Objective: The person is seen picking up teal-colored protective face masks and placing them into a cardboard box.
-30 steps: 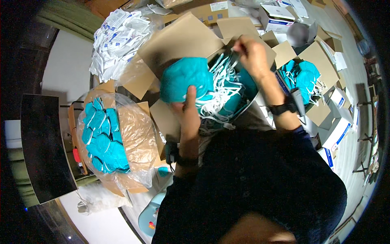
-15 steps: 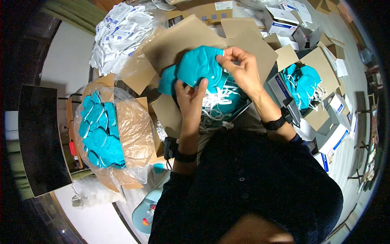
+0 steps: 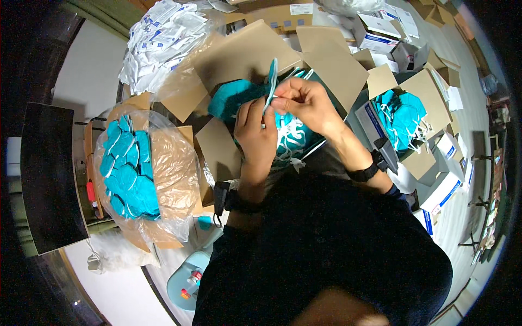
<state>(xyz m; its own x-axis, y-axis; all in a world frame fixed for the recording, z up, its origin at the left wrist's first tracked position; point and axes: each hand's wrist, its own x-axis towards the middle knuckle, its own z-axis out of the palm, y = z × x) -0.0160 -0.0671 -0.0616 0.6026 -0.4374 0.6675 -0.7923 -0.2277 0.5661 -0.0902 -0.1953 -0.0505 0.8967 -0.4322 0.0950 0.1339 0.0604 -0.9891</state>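
Note:
Between my two hands a teal face mask (image 3: 273, 76) stands edge-on, its pale rim toward me. My left hand (image 3: 255, 125) closes on its lower part. The fingertips of my right hand (image 3: 307, 103) pinch it from the other side, close to the left fingers. Below and behind them an open cardboard box (image 3: 250, 49) holds more teal masks with tangled white straps (image 3: 291, 133). Another teal mask (image 3: 231, 98) lies to the left of my left hand. What exactly the fingertips grip is partly hidden.
At left, a plastic-lined box (image 3: 176, 168) holds a pile of teal masks. A heap of white packets (image 3: 163, 43) sits far left. To the right stands a carton of strapped masks (image 3: 405, 117), with several white boxes (image 3: 448, 187) around it. A blue stool (image 3: 179, 285) is at lower left.
The mask has turned from showing its broad outer face to standing edge-on. My right hand has come down and left, so both hands are now close together.

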